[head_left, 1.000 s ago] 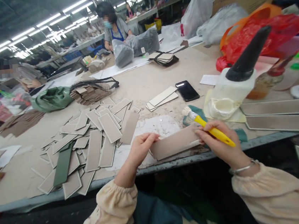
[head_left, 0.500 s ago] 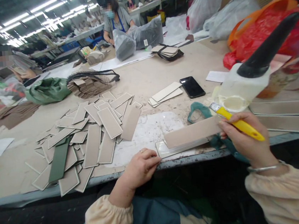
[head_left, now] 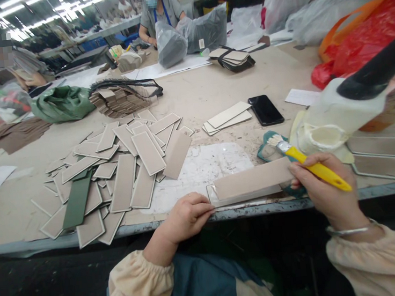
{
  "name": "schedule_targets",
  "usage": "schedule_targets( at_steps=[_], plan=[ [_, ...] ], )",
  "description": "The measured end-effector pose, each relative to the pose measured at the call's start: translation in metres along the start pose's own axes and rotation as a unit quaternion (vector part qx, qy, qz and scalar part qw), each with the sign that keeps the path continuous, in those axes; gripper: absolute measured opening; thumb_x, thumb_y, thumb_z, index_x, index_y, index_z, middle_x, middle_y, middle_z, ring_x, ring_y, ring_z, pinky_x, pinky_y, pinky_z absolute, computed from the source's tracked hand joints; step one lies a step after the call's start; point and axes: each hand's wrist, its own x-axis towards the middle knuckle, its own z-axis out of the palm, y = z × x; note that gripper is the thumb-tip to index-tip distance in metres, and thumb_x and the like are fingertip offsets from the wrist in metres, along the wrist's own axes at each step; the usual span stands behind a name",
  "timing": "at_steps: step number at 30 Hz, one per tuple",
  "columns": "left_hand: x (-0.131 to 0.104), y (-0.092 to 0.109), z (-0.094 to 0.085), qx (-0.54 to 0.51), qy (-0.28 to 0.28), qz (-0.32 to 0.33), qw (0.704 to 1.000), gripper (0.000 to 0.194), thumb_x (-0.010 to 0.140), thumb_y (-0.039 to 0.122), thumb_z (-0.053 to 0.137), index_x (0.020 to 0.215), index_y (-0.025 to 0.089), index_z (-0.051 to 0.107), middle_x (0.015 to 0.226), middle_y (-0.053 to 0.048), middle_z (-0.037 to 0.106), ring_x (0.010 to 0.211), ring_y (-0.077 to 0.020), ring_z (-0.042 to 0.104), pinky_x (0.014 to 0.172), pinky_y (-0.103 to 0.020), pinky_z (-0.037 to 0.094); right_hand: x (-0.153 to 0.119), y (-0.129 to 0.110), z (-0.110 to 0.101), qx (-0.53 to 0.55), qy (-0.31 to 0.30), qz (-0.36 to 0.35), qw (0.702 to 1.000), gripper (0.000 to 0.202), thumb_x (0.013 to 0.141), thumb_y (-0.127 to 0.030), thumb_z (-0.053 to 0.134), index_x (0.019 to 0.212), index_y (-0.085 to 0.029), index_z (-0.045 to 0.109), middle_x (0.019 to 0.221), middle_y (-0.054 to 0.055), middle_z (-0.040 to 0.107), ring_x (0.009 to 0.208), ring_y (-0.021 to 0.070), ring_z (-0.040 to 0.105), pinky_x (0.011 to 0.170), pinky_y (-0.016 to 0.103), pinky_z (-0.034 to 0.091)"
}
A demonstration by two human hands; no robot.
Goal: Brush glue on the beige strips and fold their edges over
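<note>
My right hand [head_left: 328, 183] is closed round a yellow-handled paintbrush [head_left: 317, 169], its pale bristles up and to the left. The same hand's thumb and fingers pinch the right end of a long beige strip [head_left: 252, 178]. That strip lies slanted over a light-edged, glossy strip [head_left: 212, 194] at the table's front edge, covering most of it. My left hand [head_left: 192, 214] is closed, fingertips pressed together at the lower strip's left corner. Behind the brush lies a teal ring-shaped piece [head_left: 263, 148], beside a white glue-smeared jug [head_left: 326, 129] with a black handle-like part.
Left of my hands spreads a heap of beige pieces [head_left: 121, 182] with a green strip [head_left: 77, 198] among them. Farther back are pale strips [head_left: 229, 116], a black phone [head_left: 266, 110] and a tied bundle [head_left: 118, 97]. Two co-workers [head_left: 160, 10] sit across the table.
My view has shifted a little. The beige strip has slid slightly left over the lower strip, and the brush's bristles now show more clearly. Both hands keep their holds.
</note>
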Motion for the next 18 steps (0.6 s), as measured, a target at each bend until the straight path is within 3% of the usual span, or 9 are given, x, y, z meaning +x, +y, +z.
schedule_targets(
  at_steps=[5, 9, 12, 18],
  plan=[
    [0.005, 0.003, -0.001, -0.064, 0.079, -0.138, 0.985, 0.021, 0.089, 0.027, 0.054, 0.084, 0.017, 0.072, 0.077, -0.007, 0.069, 0.071, -0.0141, 0.063, 0.067, -0.024, 0.047, -0.008, 0.002, 0.005, 0.007, -0.008, 0.002, 1.0, 0.03, 0.069, -0.028, 0.078, 0.086, -0.02, 0.054, 0.068, -0.004, 0.063, 0.046, 0.0099, 0.061, 0.045, 0.017, 0.053],
    [0.01, 0.008, -0.004, -0.116, 0.065, -0.232, 0.964, 0.024, 0.088, 0.029, 0.054, 0.079, 0.017, 0.072, 0.071, -0.004, 0.069, 0.066, -0.0143, 0.062, 0.064, -0.024, 0.044, -0.009, 0.003, 0.008, 0.044, 0.029, 0.0, 0.999, 0.034, 0.064, -0.028, 0.08, 0.085, -0.021, 0.054, 0.072, -0.003, 0.064, 0.045, 0.0106, 0.06, 0.043, 0.019, 0.053],
    [0.013, 0.011, -0.006, -0.164, 0.047, -0.266, 0.949, 0.027, 0.088, 0.032, 0.052, 0.077, 0.016, 0.072, 0.07, -0.003, 0.069, 0.068, -0.0153, 0.062, 0.064, -0.024, 0.043, -0.009, 0.004, 0.01, 0.058, 0.038, -0.003, 0.998, 0.036, 0.063, -0.027, 0.081, 0.085, -0.022, 0.053, 0.072, -0.003, 0.064, 0.044, 0.0108, 0.06, 0.043, 0.019, 0.054],
    [0.018, 0.013, -0.006, -0.206, 0.064, -0.277, 0.936, 0.029, 0.086, 0.034, 0.051, 0.073, 0.016, 0.069, 0.068, -0.002, 0.066, 0.067, -0.0151, 0.059, 0.066, -0.024, 0.043, -0.013, 0.003, 0.011, 0.046, 0.016, -0.01, 0.999, 0.033, 0.066, -0.027, 0.08, 0.085, -0.022, 0.054, 0.072, -0.003, 0.064, 0.045, 0.0116, 0.06, 0.043, 0.02, 0.054]
  ],
)
